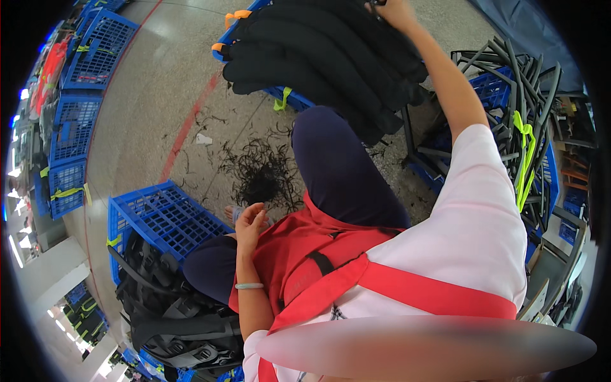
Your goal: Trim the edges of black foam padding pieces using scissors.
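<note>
Across the speckled floor, just ahead of the knees: stack of black padded pieces, long and rounded, lying on the front blue crate and overhanging the rim. Orange tips sticking out at the left end.

Handling, judging by looks: soft, bendy, light singly, awkward as a whole stack. Probably matte cloth over padding, so not slippery and not fragile. Best taken one piece at a time, by the near end or along an edge, with a second hand mid-length against sag.

Off to the right: heap of dark bars, lime strap draped over. Beside the left knee: left blue crate, with black strapped gear heaped at the near side. Between the two crates: dark trimmings, piled and scattered on the floor.

Right hand: reaching over the far right of the stack, fingers wrapped around a small dark item. Cut off by the top edge, can't tell what kind. Left hand: above the lap, fingers loosely curled, thumb slightly apart, nothing visible in the grip.
</note>
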Demonstrator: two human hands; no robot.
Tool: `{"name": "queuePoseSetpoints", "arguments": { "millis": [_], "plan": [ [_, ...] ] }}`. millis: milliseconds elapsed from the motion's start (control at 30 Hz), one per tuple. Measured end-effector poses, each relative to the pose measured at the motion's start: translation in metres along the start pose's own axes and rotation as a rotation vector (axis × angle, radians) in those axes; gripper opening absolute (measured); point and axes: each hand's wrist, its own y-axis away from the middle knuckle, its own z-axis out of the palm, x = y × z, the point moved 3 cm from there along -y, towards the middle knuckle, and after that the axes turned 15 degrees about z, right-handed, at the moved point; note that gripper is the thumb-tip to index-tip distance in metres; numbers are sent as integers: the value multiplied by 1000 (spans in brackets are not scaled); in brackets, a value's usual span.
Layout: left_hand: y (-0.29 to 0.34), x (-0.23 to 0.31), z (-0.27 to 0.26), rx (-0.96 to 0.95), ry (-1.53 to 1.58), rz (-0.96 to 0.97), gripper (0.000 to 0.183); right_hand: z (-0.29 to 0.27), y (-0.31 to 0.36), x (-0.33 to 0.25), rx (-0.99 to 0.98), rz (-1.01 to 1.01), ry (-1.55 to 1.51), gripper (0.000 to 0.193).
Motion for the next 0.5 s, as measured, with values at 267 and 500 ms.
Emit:
{"name": "queuePoseSetpoints", "arguments": {
  "millis": [267, 500],
  "plan": [
    [-12, -19, 7, -62, -42, -18, 24, 101, -76, 89, -218, -31, 172, 53],
    [-11, -15, 10, -118, -174, 52, 25, 74, -52, 82, 2, 25, -98, 51]
  ]
}}
